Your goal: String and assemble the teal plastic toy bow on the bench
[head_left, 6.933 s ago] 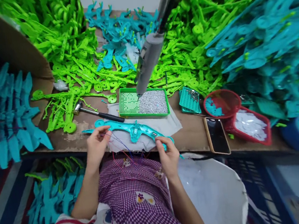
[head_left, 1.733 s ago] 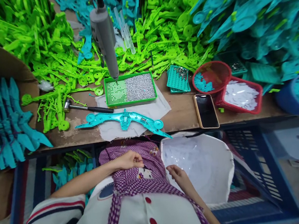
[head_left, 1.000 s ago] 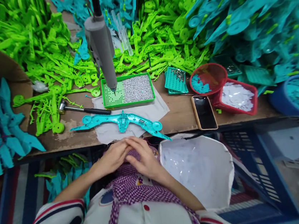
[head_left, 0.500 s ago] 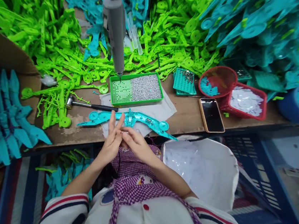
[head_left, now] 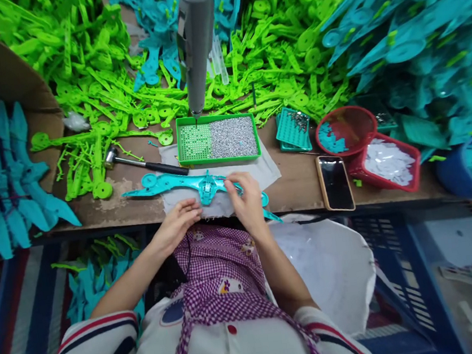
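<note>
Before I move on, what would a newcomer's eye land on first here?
First, the lime parts heaped across the back of the bench, with big teal parts piled at the far right. Then the grey driver, tip down over the green tray at centre. In front of that lies one long teal piece, the right hand over its right half.

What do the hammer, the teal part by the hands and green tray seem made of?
Hammer: shiny metal head, by its glints; matte black grip, rubber or plastic.
Teal part: probably moulded plastic, glossy, with even colour.
Green tray: likely plastic, slightly shiny, with gridded holes.
</note>
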The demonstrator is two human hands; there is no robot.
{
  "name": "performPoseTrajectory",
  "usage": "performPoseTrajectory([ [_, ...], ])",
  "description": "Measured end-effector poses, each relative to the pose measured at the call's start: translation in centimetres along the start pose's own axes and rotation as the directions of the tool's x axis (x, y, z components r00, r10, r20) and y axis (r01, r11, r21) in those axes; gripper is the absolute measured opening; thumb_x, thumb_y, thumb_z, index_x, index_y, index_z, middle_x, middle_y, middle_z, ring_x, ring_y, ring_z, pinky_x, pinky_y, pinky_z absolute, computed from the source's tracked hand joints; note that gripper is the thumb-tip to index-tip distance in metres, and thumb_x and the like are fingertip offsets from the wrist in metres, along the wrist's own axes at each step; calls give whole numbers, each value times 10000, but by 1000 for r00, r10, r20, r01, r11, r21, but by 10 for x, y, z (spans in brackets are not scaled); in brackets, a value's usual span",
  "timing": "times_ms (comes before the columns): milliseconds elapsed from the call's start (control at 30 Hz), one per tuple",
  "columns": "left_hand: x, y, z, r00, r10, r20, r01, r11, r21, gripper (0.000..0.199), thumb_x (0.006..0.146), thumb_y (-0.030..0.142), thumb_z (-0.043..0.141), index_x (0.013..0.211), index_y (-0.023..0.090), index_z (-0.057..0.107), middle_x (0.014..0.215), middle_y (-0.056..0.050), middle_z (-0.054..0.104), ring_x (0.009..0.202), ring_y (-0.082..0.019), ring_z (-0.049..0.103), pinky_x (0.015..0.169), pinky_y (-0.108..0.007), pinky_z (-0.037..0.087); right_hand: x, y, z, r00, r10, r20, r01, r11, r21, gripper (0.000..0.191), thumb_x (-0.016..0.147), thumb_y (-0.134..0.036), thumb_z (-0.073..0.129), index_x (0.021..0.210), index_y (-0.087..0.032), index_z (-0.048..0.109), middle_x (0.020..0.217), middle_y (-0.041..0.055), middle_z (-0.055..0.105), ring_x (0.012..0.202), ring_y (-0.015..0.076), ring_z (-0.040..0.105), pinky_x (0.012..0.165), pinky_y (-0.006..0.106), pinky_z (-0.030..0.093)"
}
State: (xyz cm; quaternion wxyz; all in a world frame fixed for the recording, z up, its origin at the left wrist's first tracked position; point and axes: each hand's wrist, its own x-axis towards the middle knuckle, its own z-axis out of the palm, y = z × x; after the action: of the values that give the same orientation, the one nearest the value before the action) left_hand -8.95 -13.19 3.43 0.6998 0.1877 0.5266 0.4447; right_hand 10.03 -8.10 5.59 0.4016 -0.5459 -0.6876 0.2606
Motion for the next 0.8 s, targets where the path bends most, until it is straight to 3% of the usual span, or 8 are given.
performPoseTrajectory([
  [100,14,-1,5,990,-37,-134,18,990,-139,370,705,106,737,1047,145,600,1082,-89,680,1019,-161,656,974,-311,488,8,31,23,998,2,58,7,989,-146,320,980,-405,405,906,-211,647,1151,96,702,1107,236,619,1053,508,323],
  [167,20,1,12,987,-31,-156,1,981,-193,411,689,74,726,1070,150,591,1070,-80,690,992,-140,664,948,-277,500,6,47,27,995,-40,95,56,984,-170,312,985,-383,397,938,-207,650,1107,102,720,1128,240,620,1032,479,358],
  [267,23,5,21,990,-11,-140,-16,980,-196,366,652,87,760,981,150,614,963,-45,706,876,-129,680,864,-256,535,-1,59,17,980,-149,129,169,973,-158,289,980,-367,415,956,-209,655,1014,98,741,1142,244,621,957,420,430],
  [400,27,4,28,999,-39,-2,38,996,-80,256,643,257,822,782,111,664,769,-46,704,717,-153,667,671,-258,556,0,63,2,959,-231,162,258,951,-170,265,977,-324,427,933,-212,664,958,85,749,1096,236,648,927,411,457],
  [533,35,-1,35,996,84,-10,-85,991,-108,334,643,378,835,789,105,708,832,-74,741,808,-194,683,769,-313,561,1,55,-7,937,-299,182,332,924,-189,257,963,-338,464,902,-214,681,1024,84,743,1125,234,635,964,414,458],
  [600,41,-3,36,991,134,-22,-136,977,-163,371,633,402,843,806,99,717,868,-96,751,913,-242,690,879,-377,542,-3,46,-15,959,-258,114,277,939,-204,269,963,-362,462,911,-217,683,1068,84,733,1082,222,649,959,401,465],
  [700,46,-3,33,996,89,21,-83,975,-206,404,617,406,859,820,87,715,865,-125,754,956,-286,695,931,-444,522,-14,28,-25,998,-63,-7,59,974,-218,281,974,-360,437,956,-212,674,968,68,744,887,185,684,814,322,498],
  [800,48,-2,30,995,56,81,-38,976,-213,440,643,372,854,959,105,702,909,-116,757,930,-273,710,923,-457,530,-14,12,-21,984,117,135,-64,937,-345,268,955,-344,461,883,-200,676,834,56,745,746,185,679,666,281,457],
])
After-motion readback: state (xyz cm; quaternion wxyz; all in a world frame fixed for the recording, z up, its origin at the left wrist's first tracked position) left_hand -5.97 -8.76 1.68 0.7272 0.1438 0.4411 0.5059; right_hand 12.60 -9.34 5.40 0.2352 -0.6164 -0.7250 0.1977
